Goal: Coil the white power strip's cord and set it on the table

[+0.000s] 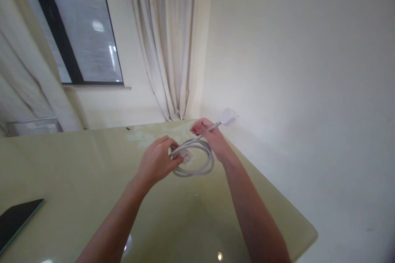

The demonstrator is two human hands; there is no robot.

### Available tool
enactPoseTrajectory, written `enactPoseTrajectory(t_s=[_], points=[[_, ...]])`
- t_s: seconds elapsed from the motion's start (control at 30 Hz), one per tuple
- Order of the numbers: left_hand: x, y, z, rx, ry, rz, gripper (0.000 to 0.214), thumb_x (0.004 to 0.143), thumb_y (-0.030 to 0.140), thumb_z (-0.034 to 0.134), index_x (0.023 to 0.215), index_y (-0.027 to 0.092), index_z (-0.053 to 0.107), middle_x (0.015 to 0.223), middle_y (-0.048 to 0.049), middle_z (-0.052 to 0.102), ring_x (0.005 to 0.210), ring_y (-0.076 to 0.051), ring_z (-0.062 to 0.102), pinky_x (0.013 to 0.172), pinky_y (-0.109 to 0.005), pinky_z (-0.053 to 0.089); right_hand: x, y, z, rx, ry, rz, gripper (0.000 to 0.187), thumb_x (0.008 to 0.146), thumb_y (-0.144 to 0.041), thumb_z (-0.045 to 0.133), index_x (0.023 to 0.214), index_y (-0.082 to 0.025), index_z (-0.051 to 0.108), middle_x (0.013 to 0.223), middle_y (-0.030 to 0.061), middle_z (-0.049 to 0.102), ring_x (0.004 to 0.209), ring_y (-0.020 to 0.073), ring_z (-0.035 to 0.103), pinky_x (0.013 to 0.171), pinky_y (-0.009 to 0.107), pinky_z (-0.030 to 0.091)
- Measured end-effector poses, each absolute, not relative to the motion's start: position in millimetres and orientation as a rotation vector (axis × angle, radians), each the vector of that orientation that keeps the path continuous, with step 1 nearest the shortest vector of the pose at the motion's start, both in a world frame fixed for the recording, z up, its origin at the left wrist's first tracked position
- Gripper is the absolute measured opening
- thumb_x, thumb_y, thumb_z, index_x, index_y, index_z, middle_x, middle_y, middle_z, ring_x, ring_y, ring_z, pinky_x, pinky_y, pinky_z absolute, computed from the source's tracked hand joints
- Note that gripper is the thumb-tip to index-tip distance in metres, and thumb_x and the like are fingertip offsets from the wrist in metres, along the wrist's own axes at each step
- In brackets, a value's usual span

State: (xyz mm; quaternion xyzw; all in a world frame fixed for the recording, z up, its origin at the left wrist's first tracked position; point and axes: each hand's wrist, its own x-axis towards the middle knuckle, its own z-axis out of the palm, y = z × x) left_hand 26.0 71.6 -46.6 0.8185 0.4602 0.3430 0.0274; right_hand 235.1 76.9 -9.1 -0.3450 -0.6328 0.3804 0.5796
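The coiled grey-white cable (202,171) hung between the two hands above the bench (92,168), near its far right corner by the wall (293,70). The left hand (159,158) was clamped on the bundled loops at their left side, thumb nearest the white socket block (187,155) that showed through the ring. The oval of loops stretched mostly sideways, from the left hand's grip to just below the right hand (217,143). From the top of the coil the free end slanted up and rightward across the right hand to a blurred white plug (228,116), so the right was much the nearer to it; whether its curled fingers gripped the cable could not be told
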Motion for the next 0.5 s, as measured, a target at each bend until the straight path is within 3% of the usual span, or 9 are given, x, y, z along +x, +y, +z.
enactPoseTrajectory(t_s=[0.07, 0.17, 0.23, 0.33, 0.4, 0.5], points=[[18, 76, -45, 2.481, 1.539, 1.161, 0.012, 0.082, 0.034, 0.069, 0.087, 0.022, 0.07, 0.094, -0.0067, 0.071, 0.085, -0.027, 0.065, 0.076, -0.037, 0.044, 235, 80, -16, -0.823, -1.641, 0.977, 0.042, 0.075, -0.042, 0.089, 0.105, -0.022, 0.068, 0.092, 0.0008, 0.071, 0.086, 0.0163, 0.067, 0.08, 0.028, 0.053], [11, 80, -43, 2.449, 1.595, 1.287, 0.011, 0.079, 0.032, 0.071, 0.085, 0.023, 0.071, 0.092, -0.0071, 0.073, 0.086, -0.028, 0.066, 0.079, -0.038, 0.046, 231, 90, -27, -0.85, -1.747, 0.917, 0.033, 0.075, -0.023, 0.084, 0.104, -0.022, 0.069, 0.091, 0.0004, 0.072, 0.087, 0.0182, 0.067, 0.081, 0.03, 0.053], [11, 80, -41, 2.387, 1.553, 1.345, 0.013, 0.076, 0.028, 0.072, 0.088, 0.023, 0.071, 0.091, -0.0067, 0.074, 0.089, -0.029, 0.067, 0.083, -0.038, 0.047, 228, 101, -34, -0.821, -1.722, 0.847, 0.019, 0.079, -0.021, 0.076, 0.097, -0.021, 0.071, 0.088, 0.0004, 0.072, 0.085, 0.0181, 0.067, 0.081, 0.03, 0.052], [16, 76, -40, 2.155, 1.42, 1.398, 0.035, 0.074, 0.025, 0.072, 0.109, 0.022, 0.068, 0.092, -0.0044, 0.075, 0.088, -0.026, 0.07, 0.083, -0.036, 0.051, 226, 112, -42, -0.793, -1.638, 0.858, 0.015, 0.079, -0.023, 0.073, 0.094, -0.021, 0.072, 0.086, 0.0001, 0.072, 0.084, 0.0176, 0.066, 0.079, 0.029, 0.053], [21, 73, -39, 1.993, 1.303, 1.412, 0.047, 0.074, 0.024, 0.072, 0.119, 0.022, 0.061, 0.088, -0.0015, 0.075, 0.083, -0.023, 0.071, 0.078, -0.033, 0.052, 226, 115, -45, -0.854, -1.581, 0.864, 0.013, 0.08, -0.025, 0.073, 0.093, -0.022, 0.072, 0.086, 0.0003, 0.071, 0.084, 0.0173, 0.066, 0.073, 0.027, 0.053], [25, 71, -38, 1.788, 1.173, 1.428, 0.05, 0.07, 0.021, 0.07, 0.118, 0.022, 0.056, 0.079, 0.0011, 0.073, 0.068, -0.019, 0.067, 0.063, -0.027, 0.049, 227, 114, -50, -0.898, -1.55, 0.943, 0.017, 0.082, -0.031, 0.074, 0.096, -0.022, 0.071, 0.087, 0.0003, 0.072, 0.077, 0.0156, 0.066, 0.06, 0.022, 0.05]])
